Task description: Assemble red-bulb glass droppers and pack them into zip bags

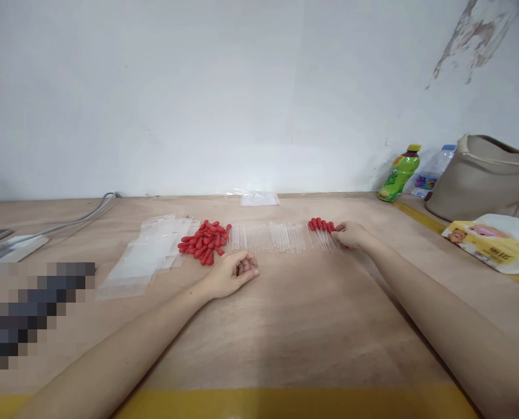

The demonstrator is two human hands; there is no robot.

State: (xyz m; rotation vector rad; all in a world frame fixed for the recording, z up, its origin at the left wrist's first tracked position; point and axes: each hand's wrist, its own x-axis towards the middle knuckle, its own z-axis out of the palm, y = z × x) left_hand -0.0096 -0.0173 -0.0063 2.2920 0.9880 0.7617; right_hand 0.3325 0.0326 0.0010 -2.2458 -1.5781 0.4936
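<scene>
My right hand [349, 235] has its fingers closed at the last dropper of a short row of glass droppers with red rubber bulbs [319, 224]; their clear tubes point toward me. My left hand [235, 272] rests on the table, loosely curled with the palm partly showing and nothing visible in it. Just beyond it lies a pile of loose red rubber bulbs [204, 241]. Between the pile and the finished droppers, several bare clear glass tubes [268, 237] lie side by side in a row.
Clear plastic bags [132, 262] lie left of the bulbs, and a small zip bag [259, 199] by the wall. A grey cable [84, 218] runs at the left. To the right are a green bottle [399, 174], a clear bottle [434, 171], a beige bag [482, 180] and a tissue pack [490, 241].
</scene>
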